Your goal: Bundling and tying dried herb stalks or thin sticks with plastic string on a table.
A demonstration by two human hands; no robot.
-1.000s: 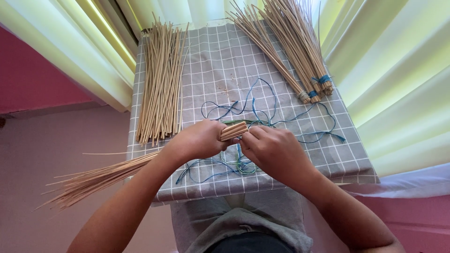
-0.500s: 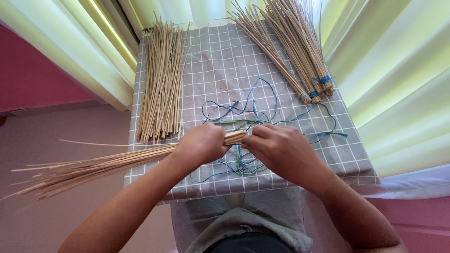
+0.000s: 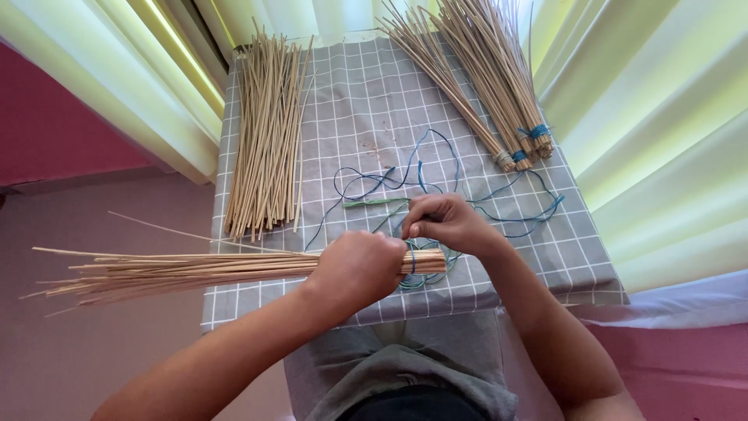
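Note:
My left hand (image 3: pixel 360 267) is closed around a bundle of thin straw-coloured sticks (image 3: pixel 179 270) near its thick end, which lies almost level and fans out to the left past the table edge. A blue string (image 3: pixel 412 262) crosses the bundle's end just right of my left hand. My right hand (image 3: pixel 442 223) is above that end, fingers pinched on the blue string. A tangle of blue and green strings (image 3: pixel 405 181) lies on the cloth behind my hands.
A small table carries a grey checked cloth (image 3: pixel 366 101). A loose pile of sticks (image 3: pixel 266 140) lies at the back left. Several tied stick bundles (image 3: pixel 487 86) lie at the back right. Pale yellow curtains (image 3: pixel 117 78) hang on both sides.
The bundle in my left hand has swung from slanting down-left to nearly level. My right hand has lifted a little off the bundle's end, and a blue string now shows across it.

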